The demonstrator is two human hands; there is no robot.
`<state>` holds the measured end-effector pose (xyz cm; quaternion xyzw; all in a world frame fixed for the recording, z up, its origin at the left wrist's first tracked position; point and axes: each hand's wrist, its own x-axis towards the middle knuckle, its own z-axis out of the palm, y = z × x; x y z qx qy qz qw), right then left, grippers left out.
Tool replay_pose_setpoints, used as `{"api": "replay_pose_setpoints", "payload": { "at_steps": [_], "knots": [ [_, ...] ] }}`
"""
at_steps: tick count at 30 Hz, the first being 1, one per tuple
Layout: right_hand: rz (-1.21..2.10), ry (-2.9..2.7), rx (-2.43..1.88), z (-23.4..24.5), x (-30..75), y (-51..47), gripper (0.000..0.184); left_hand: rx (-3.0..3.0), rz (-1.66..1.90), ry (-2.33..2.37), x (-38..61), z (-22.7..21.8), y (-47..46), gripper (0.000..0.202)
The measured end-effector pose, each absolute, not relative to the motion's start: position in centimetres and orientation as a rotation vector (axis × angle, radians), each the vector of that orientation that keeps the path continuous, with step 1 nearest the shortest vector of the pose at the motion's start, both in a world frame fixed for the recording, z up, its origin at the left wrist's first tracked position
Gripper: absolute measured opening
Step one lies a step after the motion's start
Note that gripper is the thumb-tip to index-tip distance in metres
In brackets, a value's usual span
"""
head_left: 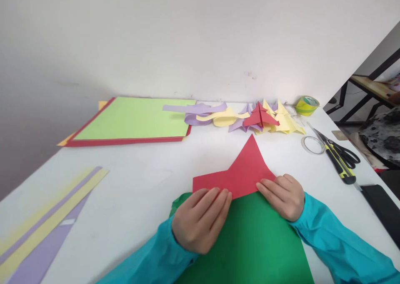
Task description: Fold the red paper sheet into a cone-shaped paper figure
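A folded red paper (242,171) with a pointed top lies on the white table (150,167), its near edge over a green sheet (250,242). My left hand (200,221) lies flat with its fingers stretched out, the fingertips pressing the red paper's lower left edge. My right hand (283,196) rests on the lower right edge, fingers extended and pressing down. Both arms wear teal sleeves. Neither hand holds anything.
Far left lies a stack of light green and red sheets (131,121). Purple and yellow strips (46,229) lie near left. Folded paper shapes (262,117) line the wall. Right side: yellow-green tape roll (306,105), clear tape ring (313,144), scissors (345,154), yellow cutter (339,165), black object (383,211).
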<state>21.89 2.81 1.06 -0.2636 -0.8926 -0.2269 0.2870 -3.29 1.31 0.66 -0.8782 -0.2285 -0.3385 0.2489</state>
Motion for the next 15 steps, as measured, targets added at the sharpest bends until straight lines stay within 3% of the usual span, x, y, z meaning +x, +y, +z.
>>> {"api": "replay_pose_setpoints", "payload": {
  "at_steps": [4, 11, 15],
  "knots": [
    [-0.598, -2.343, -0.678, 0.5, 22.9, 3.4, 0.022, -2.430, -0.955, -0.624, -3.9, 0.5, 1.5, 0.014],
    [-0.557, -2.219, -0.696, 0.0, 23.5, 3.9, 0.021, -2.557, -1.143, -0.659, -6.0, 0.5, 3.4, 0.027],
    [-0.558, -2.197, -0.750, 0.2, 22.8, 3.6, 0.018, -2.678, -1.098, -0.792, -7.8, -3.2, 0.3, 0.041]
  ]
}}
